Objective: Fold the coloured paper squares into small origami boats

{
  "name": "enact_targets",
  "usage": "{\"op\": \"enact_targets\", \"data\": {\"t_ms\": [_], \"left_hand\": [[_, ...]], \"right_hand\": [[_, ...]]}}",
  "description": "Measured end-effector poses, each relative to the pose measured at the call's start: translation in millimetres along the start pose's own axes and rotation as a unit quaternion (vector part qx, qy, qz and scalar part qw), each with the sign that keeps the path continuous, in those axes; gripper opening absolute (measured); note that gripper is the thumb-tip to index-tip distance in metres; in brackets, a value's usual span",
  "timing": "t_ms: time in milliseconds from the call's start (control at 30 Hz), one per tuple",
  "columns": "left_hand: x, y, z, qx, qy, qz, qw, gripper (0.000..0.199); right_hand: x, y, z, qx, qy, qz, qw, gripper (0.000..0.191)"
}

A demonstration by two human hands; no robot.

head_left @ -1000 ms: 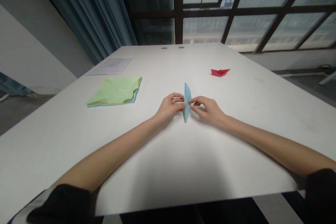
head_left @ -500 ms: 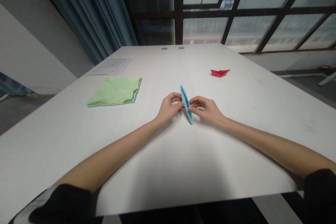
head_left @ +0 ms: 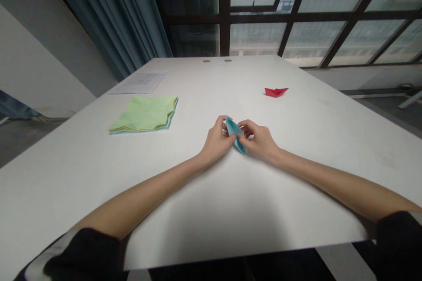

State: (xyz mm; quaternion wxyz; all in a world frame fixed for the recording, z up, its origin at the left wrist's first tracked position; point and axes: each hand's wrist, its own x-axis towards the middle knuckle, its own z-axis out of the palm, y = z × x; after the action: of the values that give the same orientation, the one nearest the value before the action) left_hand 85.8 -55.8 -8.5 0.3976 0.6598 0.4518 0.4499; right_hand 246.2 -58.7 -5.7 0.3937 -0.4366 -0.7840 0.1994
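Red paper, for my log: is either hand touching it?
No: the left hand and right hand hold blue paper; the red paper lies beyond them.

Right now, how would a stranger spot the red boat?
On the white table, look past the right hand towards the window. There, right of middle, sits the red boat, pointed at both ends. Its colour sets it apart: the held paper is blue, the stack green on top.

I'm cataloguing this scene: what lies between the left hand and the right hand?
In the head view, a folded light-blue paper lies between the left hand and the right hand, held by both.
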Motion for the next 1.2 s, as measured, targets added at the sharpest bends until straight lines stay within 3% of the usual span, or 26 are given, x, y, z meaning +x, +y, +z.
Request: {"op": "enact_targets", "data": {"t_ms": [300, 433, 567, 667, 800, 1000, 1100, 1200], "left_hand": [[1.3, 1.2, -4.8, 0.039, 0.026, 0.011, 0.999, 0.053], [3.7, -2.6, -6.7, 0.027, 0.024, 0.019, 0.999, 0.043], [7.5, -3.7, -7.4, 0.005, 0.007, -0.01, 1.0, 0.034], [10.5, -2.8, -6.9, -0.045, 0.004, -0.058, 0.997, 0.029], [13.2, -2.1, -6.6, -0.139, 0.025, -0.113, 0.984, 0.025], [16.9, -6.3, -13.1, -0.294, 0.026, -0.135, 0.946, 0.025], [18.7, -9.7, -16.5, -0.251, 0.017, -0.123, 0.96, 0.028], [17.9, -12.1, -18.5, -0.072, -0.019, -0.066, 0.995, 0.024]], "right_hand": [[9.5, 3.0, -6.8, -0.034, 0.046, 0.03, 0.998, 0.019], [11.4, 5.5, -7.7, 0.003, 0.025, 0.071, 0.997, 0.026], [13.8, 14.9, -5.1, 0.105, 0.006, 0.111, 0.988, 0.028], [16.0, 23.8, -1.2, 0.227, -0.009, 0.139, 0.964, 0.027], [17.3, 27.1, 2.7, 0.369, -0.029, 0.191, 0.909, 0.028], [16.6, 24.0, -0.3, 0.46, -0.049, 0.19, 0.866, 0.031], [16.3, 30.1, -0.3, 0.435, -0.045, 0.182, 0.881, 0.035], [14.8, 38.5, 1.4, 0.332, -0.058, 0.154, 0.929, 0.027]]}}
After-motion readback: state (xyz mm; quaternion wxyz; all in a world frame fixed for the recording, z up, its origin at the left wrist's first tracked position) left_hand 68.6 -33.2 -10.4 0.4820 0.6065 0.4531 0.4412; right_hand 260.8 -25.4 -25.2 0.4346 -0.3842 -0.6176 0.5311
